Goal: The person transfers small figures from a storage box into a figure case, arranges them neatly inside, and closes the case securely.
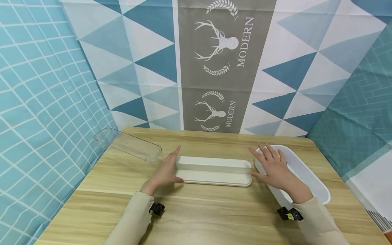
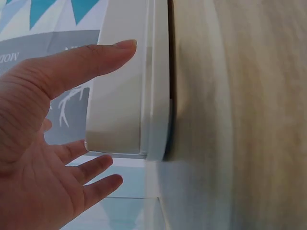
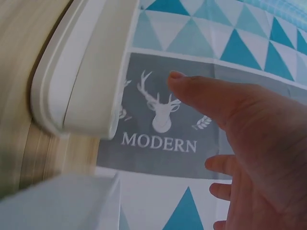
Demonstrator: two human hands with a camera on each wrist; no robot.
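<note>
A long white box (image 1: 214, 179) with no lid on it lies lengthwise on the wooden table, its inside showing bare. My left hand (image 1: 163, 171) is at its left end, thumb by the front edge and the other fingers toward the back. In the left wrist view the thumb (image 2: 103, 60) stretches across the box's side, and the fingers spread past its end. Off the right end hovers my right hand (image 1: 274, 172), fingers spread and holding nothing. The right wrist view shows a gap between its thumb (image 3: 206, 96) and the box (image 3: 93, 81).
A clear plastic lid or tray (image 1: 130, 144) sits at the table's back left. To the right, partly under my right hand and forearm, stands a white basket (image 1: 306, 167). Patterned cloth (image 1: 159, 68) hangs behind the table (image 1: 202, 214), and blue tiled cloth (image 1: 39, 85) borders its left.
</note>
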